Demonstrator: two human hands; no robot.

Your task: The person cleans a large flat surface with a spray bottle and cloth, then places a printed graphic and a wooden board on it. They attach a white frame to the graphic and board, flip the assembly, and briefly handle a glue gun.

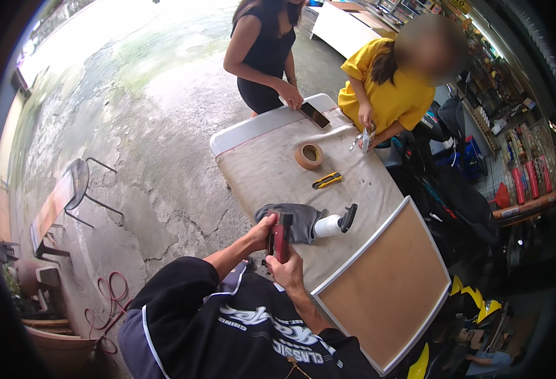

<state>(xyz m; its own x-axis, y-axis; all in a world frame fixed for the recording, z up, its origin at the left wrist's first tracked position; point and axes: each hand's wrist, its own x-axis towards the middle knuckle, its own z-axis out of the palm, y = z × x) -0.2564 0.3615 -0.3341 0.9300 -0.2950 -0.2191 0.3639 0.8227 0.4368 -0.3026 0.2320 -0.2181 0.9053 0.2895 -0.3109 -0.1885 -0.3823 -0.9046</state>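
Just off the table's near left edge, both my hands are closed around a dark red hand tool with a black head, shaped like a staple gun. My left hand grips its left side near the top. My right hand holds it lower down. Right beyond it a dark grey cloth lies crumpled on the table, touching a white spray bottle that lies on its side with its black trigger to the right. Farther back are a yellow utility knife and a roll of brown tape.
A white-edged brown panel covers the near right of the cloth-covered table. Across from me stand a person in black, a hand by a phone, and one in yellow holding crumpled foil. A chair and red hose are left.
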